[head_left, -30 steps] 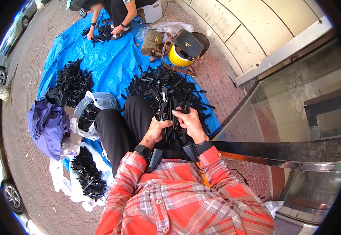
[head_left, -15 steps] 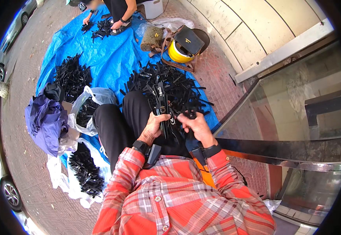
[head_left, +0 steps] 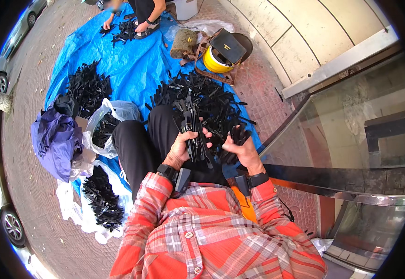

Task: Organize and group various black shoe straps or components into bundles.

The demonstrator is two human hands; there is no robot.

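Note:
My left hand [head_left: 179, 148] is wrapped round a bundle of black straps with metal fittings [head_left: 192, 123], held upright above my lap with fingertips showing on its right side. To the right, my right hand [head_left: 245, 152] is closed on a smaller bunch of black straps [head_left: 239, 133]. A gap lies between the two hands. Beyond them spreads a big heap of similar black straps [head_left: 221, 100] on the blue tarp [head_left: 135, 65]. The palm side of my right hand is hidden.
More strap piles lie at the left [head_left: 88, 86] and in white plastic bags [head_left: 101, 197], beside purple cloth [head_left: 56, 144]. A yellow bucket [head_left: 213, 63] with a black bag on top stands ahead, near the wall. Glass panels [head_left: 342, 121] border the right. Another person's hand [head_left: 142, 29] works at the far end.
My right hand has moved a little right, away from the left hand's bundle. My left fingers now show round the bundle's right side, and its metal fittings hang differently.

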